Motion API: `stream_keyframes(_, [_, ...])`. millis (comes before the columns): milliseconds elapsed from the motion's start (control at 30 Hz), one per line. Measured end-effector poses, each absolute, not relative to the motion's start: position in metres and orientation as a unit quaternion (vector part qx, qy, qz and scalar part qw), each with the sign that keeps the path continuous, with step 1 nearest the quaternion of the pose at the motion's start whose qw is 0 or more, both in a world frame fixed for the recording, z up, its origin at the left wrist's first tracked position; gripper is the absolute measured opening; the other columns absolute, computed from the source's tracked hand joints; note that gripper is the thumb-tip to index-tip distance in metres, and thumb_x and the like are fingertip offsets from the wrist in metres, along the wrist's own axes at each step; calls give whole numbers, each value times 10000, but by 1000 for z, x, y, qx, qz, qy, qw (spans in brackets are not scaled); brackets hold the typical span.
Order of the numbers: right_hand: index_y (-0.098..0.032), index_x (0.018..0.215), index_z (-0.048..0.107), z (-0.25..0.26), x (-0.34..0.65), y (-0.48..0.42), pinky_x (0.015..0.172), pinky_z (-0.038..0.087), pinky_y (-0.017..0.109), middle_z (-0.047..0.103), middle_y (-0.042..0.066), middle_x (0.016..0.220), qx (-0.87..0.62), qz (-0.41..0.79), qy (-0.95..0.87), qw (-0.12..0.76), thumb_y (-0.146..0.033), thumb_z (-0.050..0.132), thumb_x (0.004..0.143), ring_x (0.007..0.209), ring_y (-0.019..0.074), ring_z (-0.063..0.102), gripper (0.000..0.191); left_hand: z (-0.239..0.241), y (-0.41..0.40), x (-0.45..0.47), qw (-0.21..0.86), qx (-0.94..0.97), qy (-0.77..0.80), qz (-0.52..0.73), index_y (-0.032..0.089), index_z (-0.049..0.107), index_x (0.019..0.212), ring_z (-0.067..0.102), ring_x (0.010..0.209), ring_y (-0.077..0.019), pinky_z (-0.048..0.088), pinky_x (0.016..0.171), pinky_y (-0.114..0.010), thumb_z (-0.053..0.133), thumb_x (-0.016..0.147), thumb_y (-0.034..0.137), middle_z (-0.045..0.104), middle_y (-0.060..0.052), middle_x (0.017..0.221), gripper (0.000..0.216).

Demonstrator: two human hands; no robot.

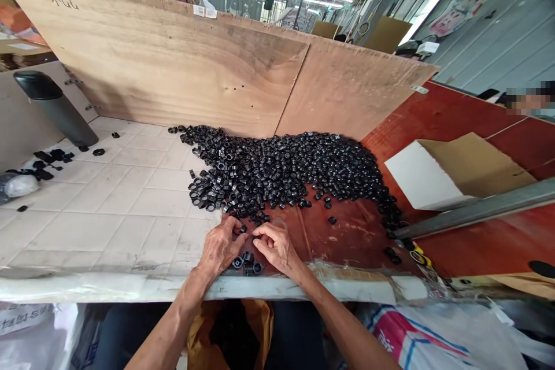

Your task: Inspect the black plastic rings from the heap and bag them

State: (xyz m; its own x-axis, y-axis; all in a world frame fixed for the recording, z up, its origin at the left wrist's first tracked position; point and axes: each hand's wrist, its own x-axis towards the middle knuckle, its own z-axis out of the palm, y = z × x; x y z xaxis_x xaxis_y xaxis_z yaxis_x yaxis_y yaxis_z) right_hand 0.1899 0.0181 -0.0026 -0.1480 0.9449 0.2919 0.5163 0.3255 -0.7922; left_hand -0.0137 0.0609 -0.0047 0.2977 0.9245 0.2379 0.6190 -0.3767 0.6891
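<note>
My left hand is closed at the table's front edge, thumb and fingers pinched on a small black plastic ring. Close beside it, my right hand has its thumb and fingertips pressed together. A dark bit shows at those fingertips, too small to name. Beyond both hands spreads a large heap of small black plastic rings. Several black plastic pieces lie between my wrists, near the edge.
A plywood board stands behind the heap. At left are a dark flask and loose black scraps. A cardboard box, a metal bar and yellow-handled scissors are at right. Below hangs an orange bag.
</note>
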Motion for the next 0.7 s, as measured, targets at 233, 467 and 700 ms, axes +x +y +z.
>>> stream_keyframes(233, [-223, 906, 670, -8, 188, 22, 591, 455, 258, 623, -5, 778, -520, 242, -699, 428, -192, 672, 839, 603, 139, 549, 73, -6, 62, -14, 385, 693, 471, 387, 241, 767, 1070, 724, 761, -197, 569, 732, -303, 685, 890, 296, 787, -32, 898, 205])
stream_keyframes(467, [-221, 997, 706, 10, 184, 20, 657, 550, 272, 687, 4, 833, -494, 460, -552, 490, -284, 679, 848, 683, 155, 651, 165, 11, 60, -14, 652, 483, 439, 387, 197, 729, 1112, 704, 661, -157, 535, 598, -246, 853, 741, 411, 766, 9, 787, 446])
stream_keyframes(700, [-233, 954, 656, 6, 174, 27, 674, 557, 285, 661, -14, 796, -493, 476, -486, 541, -323, 755, 789, 690, 166, 668, 212, 20, 58, -14, 665, 480, 421, 388, 196, 727, 1058, 755, 785, -187, 605, 729, -293, 885, 725, 430, 808, -25, 912, 436])
